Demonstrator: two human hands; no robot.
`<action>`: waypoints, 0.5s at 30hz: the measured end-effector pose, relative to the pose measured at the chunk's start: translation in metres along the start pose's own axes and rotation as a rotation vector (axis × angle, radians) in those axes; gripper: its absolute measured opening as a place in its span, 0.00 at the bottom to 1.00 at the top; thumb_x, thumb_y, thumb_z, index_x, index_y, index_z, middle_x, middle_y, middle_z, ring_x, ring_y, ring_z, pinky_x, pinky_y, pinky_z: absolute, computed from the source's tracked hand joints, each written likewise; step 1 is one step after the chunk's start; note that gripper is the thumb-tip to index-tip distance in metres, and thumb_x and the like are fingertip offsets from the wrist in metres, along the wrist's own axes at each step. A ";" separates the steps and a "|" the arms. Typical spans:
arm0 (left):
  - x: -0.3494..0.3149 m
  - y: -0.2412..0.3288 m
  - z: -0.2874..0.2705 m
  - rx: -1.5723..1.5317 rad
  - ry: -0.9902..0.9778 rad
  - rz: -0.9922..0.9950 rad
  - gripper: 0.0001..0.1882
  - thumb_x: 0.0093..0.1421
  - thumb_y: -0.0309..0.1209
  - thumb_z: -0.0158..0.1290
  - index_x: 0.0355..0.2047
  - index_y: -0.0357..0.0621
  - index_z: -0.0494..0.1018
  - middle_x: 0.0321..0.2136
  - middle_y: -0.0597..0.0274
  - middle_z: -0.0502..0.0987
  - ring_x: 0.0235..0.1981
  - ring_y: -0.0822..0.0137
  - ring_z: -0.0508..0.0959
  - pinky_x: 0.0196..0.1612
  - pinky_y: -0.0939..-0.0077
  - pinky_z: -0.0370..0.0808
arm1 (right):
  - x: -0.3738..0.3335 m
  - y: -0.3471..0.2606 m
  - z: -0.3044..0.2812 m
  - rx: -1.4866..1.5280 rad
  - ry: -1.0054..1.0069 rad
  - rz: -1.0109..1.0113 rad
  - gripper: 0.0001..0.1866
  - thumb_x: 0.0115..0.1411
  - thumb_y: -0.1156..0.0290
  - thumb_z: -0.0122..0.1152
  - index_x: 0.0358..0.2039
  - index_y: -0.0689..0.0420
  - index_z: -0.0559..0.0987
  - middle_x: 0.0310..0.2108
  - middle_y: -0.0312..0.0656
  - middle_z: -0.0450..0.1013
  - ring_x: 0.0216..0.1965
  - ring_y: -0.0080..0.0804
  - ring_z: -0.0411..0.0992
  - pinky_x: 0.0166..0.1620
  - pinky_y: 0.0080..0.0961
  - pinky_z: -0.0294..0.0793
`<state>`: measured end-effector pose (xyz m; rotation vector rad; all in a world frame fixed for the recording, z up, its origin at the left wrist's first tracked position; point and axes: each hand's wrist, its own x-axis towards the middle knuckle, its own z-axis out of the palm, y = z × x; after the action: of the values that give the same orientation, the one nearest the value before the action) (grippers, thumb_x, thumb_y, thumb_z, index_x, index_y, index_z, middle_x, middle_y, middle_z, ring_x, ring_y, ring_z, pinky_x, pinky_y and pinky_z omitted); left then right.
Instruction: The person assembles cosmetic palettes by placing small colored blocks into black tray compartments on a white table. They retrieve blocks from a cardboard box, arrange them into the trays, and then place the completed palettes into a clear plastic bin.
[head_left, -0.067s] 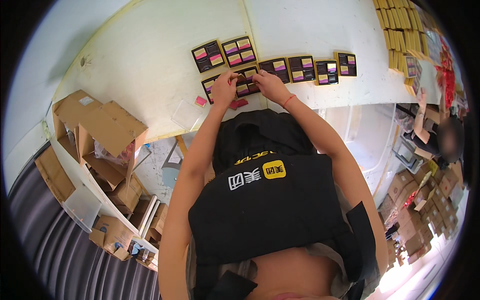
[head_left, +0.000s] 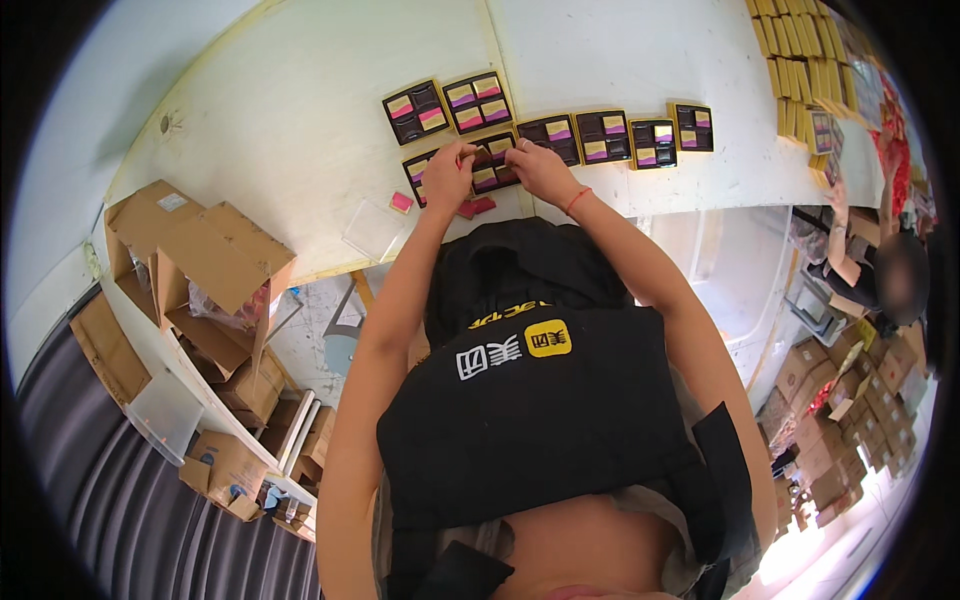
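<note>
Both my hands work at a small black four-compartment tray with a gold rim [head_left: 486,182], which holds gold, purple and dark packets. At its left side my left hand [head_left: 449,174] is closed in a pinch, with a bit of red showing at the fingertips; what it grips is too small to make out. My right hand [head_left: 543,172] has bent, closed fingers at the tray's right edge, their tips partly hidden. Left of it, a similar tray [head_left: 414,166] is half covered by my left hand. Small pink-red packets [head_left: 484,205] lie just below the tray, and one pink packet [head_left: 401,202] lies farther left.
Several similar trays [head_left: 602,137] line the white table [head_left: 300,130]. A clear plastic sheet [head_left: 372,230] lies near its front edge. Stacked gold boxes [head_left: 800,45] stand far right, near another person's raised hand [head_left: 838,196]. Opened cartons [head_left: 215,255] stand at left.
My hands and the trays look the same. At the far right, the other person's arms have shifted, one hand a little lower and to the left.
</note>
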<state>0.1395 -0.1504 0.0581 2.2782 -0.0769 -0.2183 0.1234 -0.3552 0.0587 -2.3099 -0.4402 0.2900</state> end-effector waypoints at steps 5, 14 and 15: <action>0.008 0.001 -0.006 0.088 -0.097 0.011 0.07 0.55 0.30 0.56 0.35 0.49 0.78 0.32 0.60 0.79 0.35 0.54 0.78 0.36 0.62 0.74 | 0.001 0.006 0.002 -0.026 -0.020 -0.034 0.02 0.55 0.77 0.55 0.30 0.57 0.74 0.32 0.45 0.68 0.33 0.48 0.72 0.36 0.39 0.73; -0.017 0.005 -0.004 0.403 -0.127 0.268 0.27 0.50 0.40 0.62 0.51 0.49 0.71 0.49 0.65 0.71 0.36 0.61 0.78 0.33 0.66 0.76 | -0.015 0.009 0.003 -0.141 0.030 -0.226 0.10 0.54 0.75 0.54 0.38 0.59 0.75 0.35 0.44 0.69 0.35 0.43 0.73 0.37 0.36 0.75; -0.026 0.007 -0.003 0.439 -0.128 0.279 0.31 0.49 0.41 0.63 0.53 0.49 0.69 0.51 0.65 0.70 0.36 0.61 0.78 0.33 0.68 0.77 | -0.021 0.007 0.003 -0.164 0.039 -0.235 0.12 0.54 0.74 0.54 0.41 0.59 0.75 0.35 0.44 0.69 0.35 0.42 0.73 0.37 0.35 0.76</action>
<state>0.1148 -0.1492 0.0685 2.6490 -0.5538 -0.2144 0.1050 -0.3656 0.0534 -2.3881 -0.7329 0.0959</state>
